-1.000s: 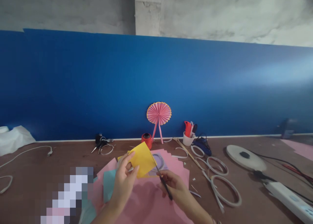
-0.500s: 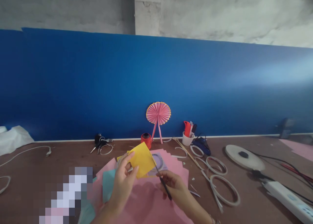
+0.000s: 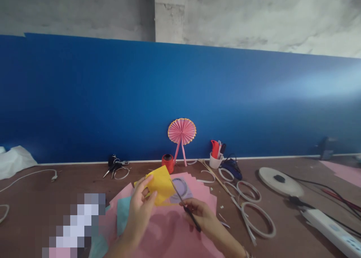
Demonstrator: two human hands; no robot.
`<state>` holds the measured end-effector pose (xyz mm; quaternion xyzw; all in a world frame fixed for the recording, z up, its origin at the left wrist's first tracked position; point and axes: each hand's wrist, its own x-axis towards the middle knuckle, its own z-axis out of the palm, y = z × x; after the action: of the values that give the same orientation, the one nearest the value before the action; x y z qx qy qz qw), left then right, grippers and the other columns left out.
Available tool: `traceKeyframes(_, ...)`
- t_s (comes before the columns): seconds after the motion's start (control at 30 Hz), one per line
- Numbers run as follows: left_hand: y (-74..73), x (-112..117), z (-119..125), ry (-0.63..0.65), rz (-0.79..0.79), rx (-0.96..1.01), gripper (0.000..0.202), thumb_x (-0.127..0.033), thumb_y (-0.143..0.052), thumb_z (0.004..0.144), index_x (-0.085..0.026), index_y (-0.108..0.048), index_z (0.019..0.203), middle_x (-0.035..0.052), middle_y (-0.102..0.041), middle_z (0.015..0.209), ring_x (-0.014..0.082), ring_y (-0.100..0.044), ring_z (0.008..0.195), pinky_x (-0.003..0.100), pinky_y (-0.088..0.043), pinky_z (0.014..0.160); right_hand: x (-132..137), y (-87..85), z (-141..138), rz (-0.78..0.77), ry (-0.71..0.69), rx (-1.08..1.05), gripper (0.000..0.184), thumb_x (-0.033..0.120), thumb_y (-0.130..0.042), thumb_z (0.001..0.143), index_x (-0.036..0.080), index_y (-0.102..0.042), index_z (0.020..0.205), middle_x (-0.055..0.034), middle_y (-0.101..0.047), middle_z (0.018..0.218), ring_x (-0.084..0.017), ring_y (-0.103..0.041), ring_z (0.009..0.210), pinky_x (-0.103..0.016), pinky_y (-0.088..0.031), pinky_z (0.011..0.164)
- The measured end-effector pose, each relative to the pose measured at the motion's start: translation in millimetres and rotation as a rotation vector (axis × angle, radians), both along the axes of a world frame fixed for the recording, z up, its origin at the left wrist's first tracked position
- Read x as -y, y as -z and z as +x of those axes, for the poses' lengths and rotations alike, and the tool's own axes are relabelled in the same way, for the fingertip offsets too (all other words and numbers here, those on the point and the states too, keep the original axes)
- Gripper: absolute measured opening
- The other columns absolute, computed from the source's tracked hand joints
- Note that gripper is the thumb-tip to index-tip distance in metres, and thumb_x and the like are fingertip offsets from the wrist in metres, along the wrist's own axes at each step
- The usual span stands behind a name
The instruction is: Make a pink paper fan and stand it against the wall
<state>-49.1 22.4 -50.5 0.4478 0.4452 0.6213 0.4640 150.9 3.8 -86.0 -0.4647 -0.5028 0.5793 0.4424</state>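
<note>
My left hand (image 3: 141,209) pinches a folded yellow paper (image 3: 160,183) and holds it up over the pink sheets (image 3: 169,231) on the table. My right hand (image 3: 201,216) grips black scissors (image 3: 183,205), whose blades reach up to the right edge of the yellow paper. A teal sheet (image 3: 122,219) lies under my left hand, and a grey ring-shaped piece (image 3: 180,184) rests on the pink sheets just behind the yellow paper.
A pink paper fan (image 3: 182,132) leans on the blue board with a red spool (image 3: 168,161) beside it. A white cup of tools (image 3: 216,158), several white rings (image 3: 258,220), keys (image 3: 114,164), a white disc (image 3: 279,181) and a power strip (image 3: 332,230) lie around.
The yellow paper has tilted slightly in my left hand and the scissors blades have shifted along its right edge. The view has drifted a little.
</note>
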Motion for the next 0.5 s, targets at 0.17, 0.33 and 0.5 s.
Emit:
traceKeyframes(0.17,-6.5,-3,-4,-0.046,-0.074,0.072,0.055,-0.027,-0.064,0.072,-0.023,-0.052,0.125,0.0107,-0.052,0.132,0.0251,-0.059,0.111,0.034,-0.052,0.085,-1,-8.7,16,-0.043,-0.096,0.066,0.031,0.025,-0.071,0.058,0.016,-0.066,0.088,0.0070,-0.050,0.058,-0.005,-0.046,0.040,-0.019,-0.039,0.040)
traceKeyframes(0.33,-4.7,-6,-8,-0.037,-0.108,0.096,0.062,-0.027,-0.063,0.071,-0.025,-0.047,0.131,0.0098,-0.054,0.130,0.0259,-0.057,0.113,0.032,-0.053,0.081,-8,-15.5,25,0.017,-0.021,0.030,0.037,0.031,-0.071,0.055,0.016,-0.062,0.088,0.0088,-0.047,0.052,-0.007,-0.044,0.039,-0.020,-0.036,0.040)
traceKeyframes(0.5,0.5,-8,-9,-0.015,-0.094,0.069,0.061,-0.027,-0.062,0.072,-0.023,-0.048,0.131,0.0103,-0.054,0.131,0.0258,-0.053,0.119,0.034,-0.048,0.091,-18,-4.5,41,0.147,0.399,0.225,0.040,0.039,-0.071,0.057,0.020,-0.054,0.088,0.0070,-0.051,0.056,-0.011,-0.050,0.047,-0.022,-0.036,0.044)
